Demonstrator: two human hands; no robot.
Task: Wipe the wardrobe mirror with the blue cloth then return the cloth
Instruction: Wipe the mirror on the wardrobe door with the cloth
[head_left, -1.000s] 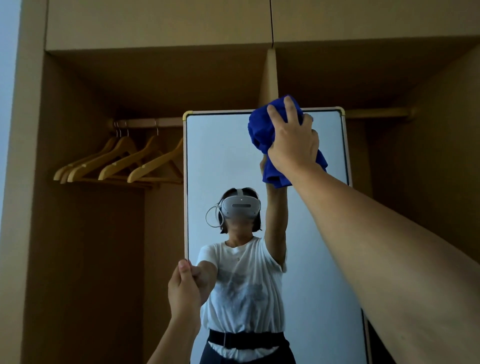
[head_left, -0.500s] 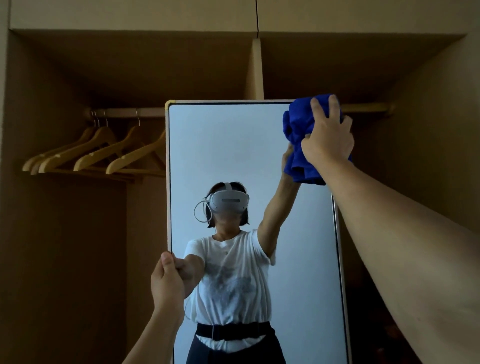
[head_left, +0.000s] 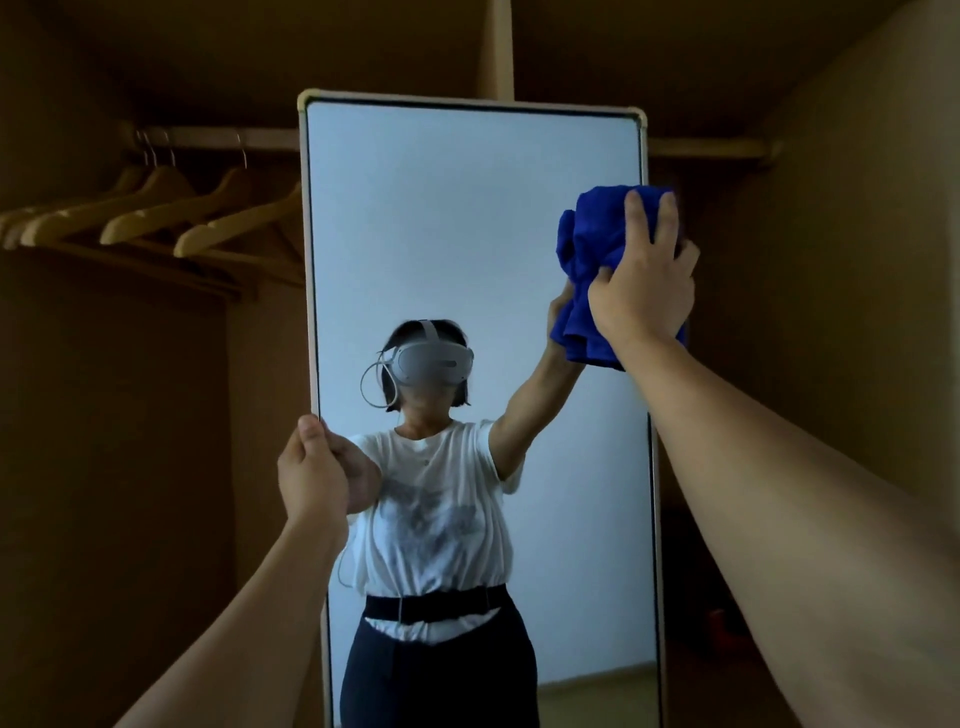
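A tall mirror (head_left: 467, 218) with a pale frame stands inside the open wooden wardrobe, filling the middle of the view. My right hand (head_left: 641, 288) grips a bunched blue cloth (head_left: 589, 270) and presses it against the glass near the mirror's right edge, below the top right corner. My left hand (head_left: 311, 475) holds the mirror's left frame edge at mid height, with the thumb on the front. The glass reflects a person in a white T-shirt wearing a headset.
Several wooden hangers (head_left: 156, 218) hang from a rail (head_left: 208, 137) in the left compartment. A vertical wardrobe partition (head_left: 500, 47) rises behind the mirror's top. The right compartment (head_left: 831, 260) is dark, with a second rail (head_left: 711, 148) across it.
My right hand has carried the cloth rightward along the mirror's top, then down along its right edge. The view has tilted downward. My left hand keeps its hold on the left frame.
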